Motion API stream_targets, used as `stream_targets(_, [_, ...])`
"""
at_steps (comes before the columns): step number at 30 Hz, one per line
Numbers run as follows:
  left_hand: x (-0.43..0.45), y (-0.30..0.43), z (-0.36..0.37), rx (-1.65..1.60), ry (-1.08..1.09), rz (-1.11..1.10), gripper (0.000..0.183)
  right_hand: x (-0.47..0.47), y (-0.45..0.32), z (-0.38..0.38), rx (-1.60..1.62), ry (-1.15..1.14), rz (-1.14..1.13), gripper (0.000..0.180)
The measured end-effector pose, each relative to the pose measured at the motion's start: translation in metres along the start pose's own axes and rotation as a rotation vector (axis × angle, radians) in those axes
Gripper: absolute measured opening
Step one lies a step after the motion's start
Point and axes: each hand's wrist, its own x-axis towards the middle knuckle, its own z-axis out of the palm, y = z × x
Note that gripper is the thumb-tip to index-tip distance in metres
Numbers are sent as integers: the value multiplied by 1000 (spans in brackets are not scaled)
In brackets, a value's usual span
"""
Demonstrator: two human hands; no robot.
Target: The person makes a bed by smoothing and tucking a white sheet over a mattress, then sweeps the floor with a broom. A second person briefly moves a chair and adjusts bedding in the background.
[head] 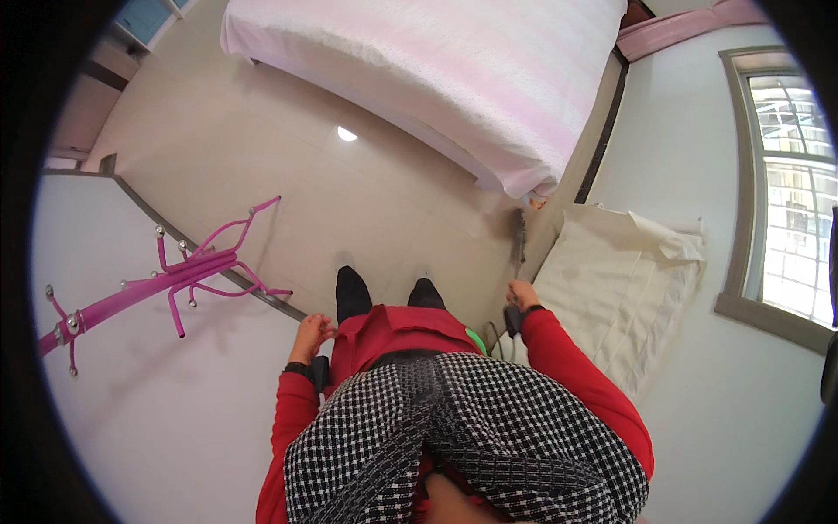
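Note:
My right hand grips the thin handle of a broom or long brush, out to my right. The dark, narrow head rests on or just above the tiled floor, close to the bed's near corner; it is slightly blurred. Beside my hip hangs my left hand, fingers loosely bent and nothing visible in them. Both wrists wear dark bands with small black boxes. Near the brush head, a small orange item peeks out from under the pink and white bed cover.
A magenta coat rack with silver knobs stands at the left near the wall. On the right, a cream cloth covers something low beneath a barred window. A pink curtain hangs at the upper right.

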Motion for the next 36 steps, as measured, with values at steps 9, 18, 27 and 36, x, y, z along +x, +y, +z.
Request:
stream_targets(9, [14,46,-104,-82,153,-17,28,45,-234,87,918,-407,585,11])
stream_targets(18, [30,37,-87,-18,98,14,26,15,-244,27,1411,-209,553,11])
stream_targets(27, [24,18,-67,34,30,-78,26,36,-194,25,1132,127,594,6])
stream_targets(36, [14,5,-98,-127,117,-88,28,198,-239,70,1153,191,406,11])
